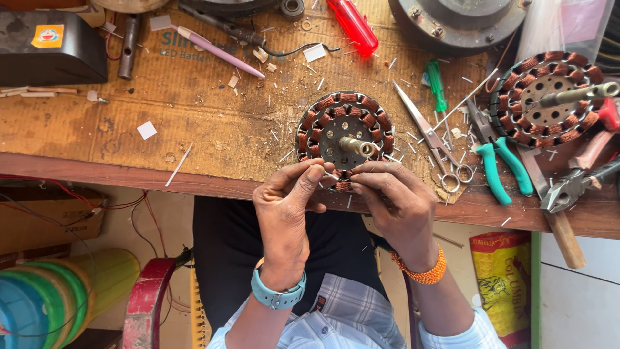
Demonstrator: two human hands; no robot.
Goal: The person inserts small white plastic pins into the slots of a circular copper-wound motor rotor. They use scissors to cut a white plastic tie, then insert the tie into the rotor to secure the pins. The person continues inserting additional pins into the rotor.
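Observation:
A round fan stator [344,132] with copper windings and a central shaft lies on the bench near its front edge. My left hand [287,207], with a teal watch on the wrist, pinches a thin white strip [329,175] at the stator's near rim. My right hand [395,197], with an orange bead bracelet, presses its fingertips on the same near rim, touching the windings. Both hands meet at the stator's front edge.
On the cardboard-covered bench [194,110] lie scissors [429,139], teal-handled pliers [500,165], a green screwdriver [436,84], a red screwdriver [352,26], a pink pen [219,52], a second wound stator [549,97], a hammer [555,213] and scattered white scraps.

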